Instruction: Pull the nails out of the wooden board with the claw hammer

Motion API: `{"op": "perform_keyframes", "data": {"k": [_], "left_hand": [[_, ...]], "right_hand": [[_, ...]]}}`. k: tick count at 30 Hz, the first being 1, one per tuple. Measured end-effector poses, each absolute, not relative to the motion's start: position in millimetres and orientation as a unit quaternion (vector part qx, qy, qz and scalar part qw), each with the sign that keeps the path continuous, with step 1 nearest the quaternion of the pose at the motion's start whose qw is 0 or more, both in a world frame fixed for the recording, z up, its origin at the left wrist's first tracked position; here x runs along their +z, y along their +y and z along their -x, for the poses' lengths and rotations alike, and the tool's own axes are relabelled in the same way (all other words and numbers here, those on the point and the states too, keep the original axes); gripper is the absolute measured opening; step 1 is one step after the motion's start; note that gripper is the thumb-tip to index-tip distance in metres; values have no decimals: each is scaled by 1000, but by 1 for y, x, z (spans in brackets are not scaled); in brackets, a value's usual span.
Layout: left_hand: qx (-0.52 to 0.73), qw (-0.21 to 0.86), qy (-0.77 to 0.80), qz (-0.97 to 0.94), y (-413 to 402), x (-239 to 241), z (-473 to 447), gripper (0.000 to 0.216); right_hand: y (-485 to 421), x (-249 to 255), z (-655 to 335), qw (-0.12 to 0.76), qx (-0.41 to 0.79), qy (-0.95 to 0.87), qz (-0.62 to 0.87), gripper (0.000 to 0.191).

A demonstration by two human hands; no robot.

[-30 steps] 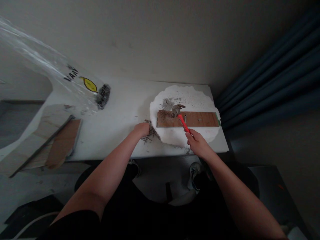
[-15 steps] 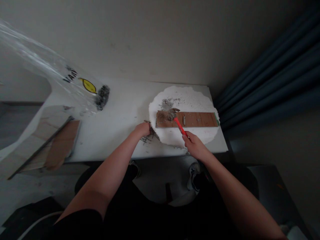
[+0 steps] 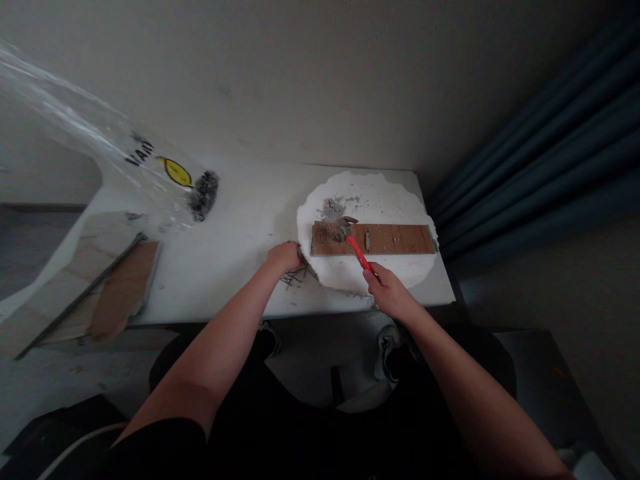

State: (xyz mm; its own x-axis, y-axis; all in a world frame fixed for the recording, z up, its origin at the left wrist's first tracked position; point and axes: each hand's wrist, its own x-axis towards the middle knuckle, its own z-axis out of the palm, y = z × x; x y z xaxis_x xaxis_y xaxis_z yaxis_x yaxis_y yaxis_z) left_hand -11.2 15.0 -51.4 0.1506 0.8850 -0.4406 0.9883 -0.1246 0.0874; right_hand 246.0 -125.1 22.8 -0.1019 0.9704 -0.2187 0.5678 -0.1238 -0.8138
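Observation:
My right hand [image 3: 384, 285] is wrapped round the red handle of a claw hammer [image 3: 359, 253]. The hammer's dark head rests over the left part of a brown wooden board [image 3: 405, 239], which lies across a round white slab with a ragged edge [image 3: 400, 200]. Grey crumbs [image 3: 331, 209] are scattered at the board's left end and behind it. At the slab's left edge, my left hand [image 3: 286, 256] is closed down over a pile of thin dark nail-like pieces [image 3: 291, 277]. Its fingertips are hidden, so what they pinch does not show.
The white table [image 3: 235, 267] runs along the wall. On its left lie broken brown board pieces [image 3: 125, 287] with a long dark rod [image 3: 75, 300] across them. A clear plastic bag with a yellow print [image 3: 175, 172] stands behind. Dark curtains [image 3: 545, 140] hang at right.
Very little differs. The hammer and both hands keep nearly the same places, and the whole view has shifted slightly.

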Motion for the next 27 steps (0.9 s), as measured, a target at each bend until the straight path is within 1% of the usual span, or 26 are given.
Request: {"op": "perform_keyframes", "data": {"k": [3, 10, 14, 17, 21, 27], "left_hand": [[-136, 168, 662, -718, 17, -55, 13, 38], [-150, 163, 651, -726, 18, -65, 13, 40], [-164, 159, 660, -716, 21, -60, 17, 39], [-149, 152, 656, -724, 23, -54, 19, 41], [-160, 176, 629, -740, 20, -48, 16, 40], [-141, 171, 645, -732, 13, -54, 8, 39]], "right_hand": [[-125, 24, -246, 240, 413, -617, 626, 29], [-125, 22, -246, 239, 415, -616, 625, 28], [-125, 22, -246, 242, 413, -616, 626, 28], [-125, 23, -246, 240, 413, -618, 625, 28], [-125, 25, -246, 234, 416, -618, 625, 28], [-125, 28, -246, 226, 418, -618, 627, 28]]}}
